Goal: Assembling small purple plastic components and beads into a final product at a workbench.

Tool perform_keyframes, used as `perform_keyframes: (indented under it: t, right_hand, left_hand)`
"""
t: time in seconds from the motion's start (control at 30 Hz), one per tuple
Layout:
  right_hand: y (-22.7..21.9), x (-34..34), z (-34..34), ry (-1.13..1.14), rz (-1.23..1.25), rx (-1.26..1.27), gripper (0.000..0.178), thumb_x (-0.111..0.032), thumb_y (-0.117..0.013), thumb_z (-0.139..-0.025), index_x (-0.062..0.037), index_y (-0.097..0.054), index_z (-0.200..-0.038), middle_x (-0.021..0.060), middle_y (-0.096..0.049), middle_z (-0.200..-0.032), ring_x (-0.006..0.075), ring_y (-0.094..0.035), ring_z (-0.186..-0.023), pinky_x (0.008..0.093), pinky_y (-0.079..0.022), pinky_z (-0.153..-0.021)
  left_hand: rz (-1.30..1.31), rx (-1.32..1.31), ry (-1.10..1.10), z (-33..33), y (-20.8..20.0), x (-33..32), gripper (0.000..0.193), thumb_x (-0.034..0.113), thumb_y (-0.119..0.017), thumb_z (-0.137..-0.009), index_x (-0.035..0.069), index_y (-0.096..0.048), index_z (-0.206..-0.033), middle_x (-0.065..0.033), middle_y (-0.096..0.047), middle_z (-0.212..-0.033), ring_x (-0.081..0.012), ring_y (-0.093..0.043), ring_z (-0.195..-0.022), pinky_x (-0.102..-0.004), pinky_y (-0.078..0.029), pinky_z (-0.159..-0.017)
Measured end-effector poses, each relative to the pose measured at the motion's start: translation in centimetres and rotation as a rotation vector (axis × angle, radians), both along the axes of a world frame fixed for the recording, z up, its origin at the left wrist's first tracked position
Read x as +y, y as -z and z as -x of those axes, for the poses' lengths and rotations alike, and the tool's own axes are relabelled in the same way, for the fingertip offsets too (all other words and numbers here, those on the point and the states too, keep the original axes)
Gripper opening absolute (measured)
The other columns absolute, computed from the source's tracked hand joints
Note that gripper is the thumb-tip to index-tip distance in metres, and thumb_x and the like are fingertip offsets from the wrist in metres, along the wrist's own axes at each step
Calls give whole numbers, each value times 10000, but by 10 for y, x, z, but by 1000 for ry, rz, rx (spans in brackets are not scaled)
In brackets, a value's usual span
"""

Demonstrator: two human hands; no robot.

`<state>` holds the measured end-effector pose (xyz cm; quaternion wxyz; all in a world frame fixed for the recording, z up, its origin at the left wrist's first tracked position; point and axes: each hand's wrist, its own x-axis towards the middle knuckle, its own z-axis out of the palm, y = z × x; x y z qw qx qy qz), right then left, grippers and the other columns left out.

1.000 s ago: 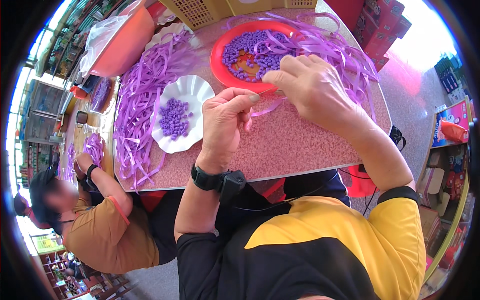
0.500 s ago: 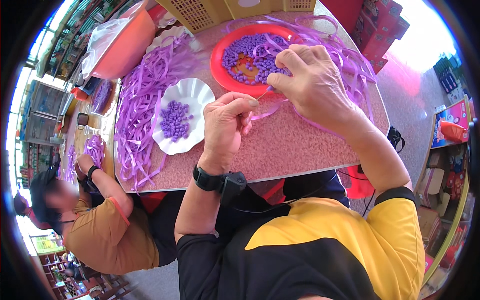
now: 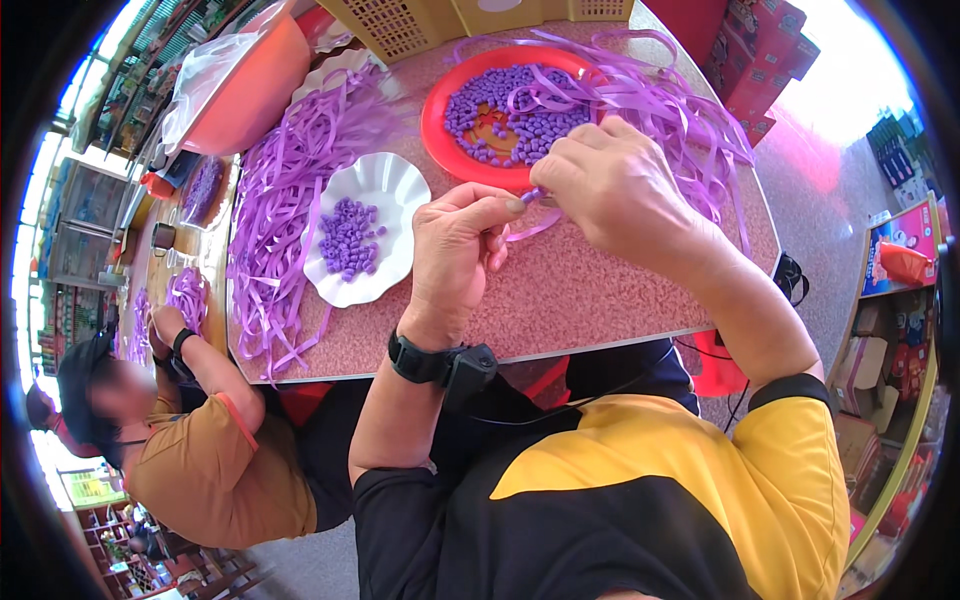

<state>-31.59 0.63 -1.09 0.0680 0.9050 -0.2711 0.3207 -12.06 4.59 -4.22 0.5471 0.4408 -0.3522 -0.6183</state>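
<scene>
My left hand [image 3: 455, 235] is closed in a pinch, thumb against forefinger, on a thin needle-like rod mostly hidden now by the fingers. At its fingertips a small purple bead [image 3: 533, 195] shows, with my right hand [image 3: 610, 185] pinched on it from the other side. A strand of purple ribbon [image 3: 535, 228] passes below the two hands. Just beyond them lies a red plate [image 3: 437, 130] with many purple beads [image 3: 530, 90]. Left of my left hand, a white fluted plate [image 3: 385, 190] holds a smaller heap of purple beads [image 3: 348, 238].
Purple ribbons pile up at the table's left [image 3: 280, 200] and far right [image 3: 680, 110]. A yellow basket [image 3: 390, 30] and an orange-pink tub [image 3: 260, 85] stand at the back. To my left sits another person [image 3: 215, 470], working with purple strands at a wooden table.
My right hand has come down and closer to my left hand, bringing the bead to the left fingertips. The left hand has barely moved.
</scene>
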Motion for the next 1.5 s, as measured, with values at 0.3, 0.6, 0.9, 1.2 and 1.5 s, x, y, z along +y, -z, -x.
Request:
perform_keyframes:
  t: [0.3, 0.6, 0.9, 1.2, 1.5]
  right_hand:
    - [-1, 0, 9, -43, -296, -115, 128, 10, -648, -781, -57, -657, -890, 102, -640, -769, 300, -649, -722, 382, -492, -608]
    - [-13, -1, 17, -102, -433, -196, 104, 8, -653, -790, -28, -668, -886, 106, -667, -774, 279, -666, -716, 350, -508, -629]
    - [-9, -3, 18, -97, -412, -170, 100, 26, -640, -799, -24, -673, -879, 113, -669, -741, 253, -669, -672, 327, -506, -607]
    - [-19, -33, 62, 41, -518, -498, 130, 20, -647, -846, -52, -728, -918, -37, -647, -750, 34, -528, -624, 201, -398, -547]
    - [-9, -75, 103, 863, 130, -413, 165, -137, -731, -853, -76, -752, -1006, -24, -692, -746, 83, -587, -595, 210, -444, -548]
  left_hand:
    - [68, -162, 64, 11, -9, 6, 213, 72, -752, -827, -11, -732, -1023, 18, -649, -724, -4, -459, -531, -166, -337, -459]
    - [222, -114, 9, 10, 1, 3, 104, 88, -768, -805, 15, -746, -876, -12, -687, -761, -4, -450, -534, -180, -331, -475]
    - [180, -111, 5, 20, -8, 8, 131, 42, -805, -801, 0, -732, -901, 2, -678, -795, -55, -578, -727, -201, -438, -636]
    - [195, -196, -169, 6, -1, 2, 153, 116, -812, -817, 3, -718, -857, 34, -621, -699, -24, -471, -545, -182, -323, -474]
    - [152, -148, -182, 9, 0, -3, 164, 134, -780, -854, -1, -688, -872, 5, -579, -641, -65, -495, -489, -198, -315, -411]
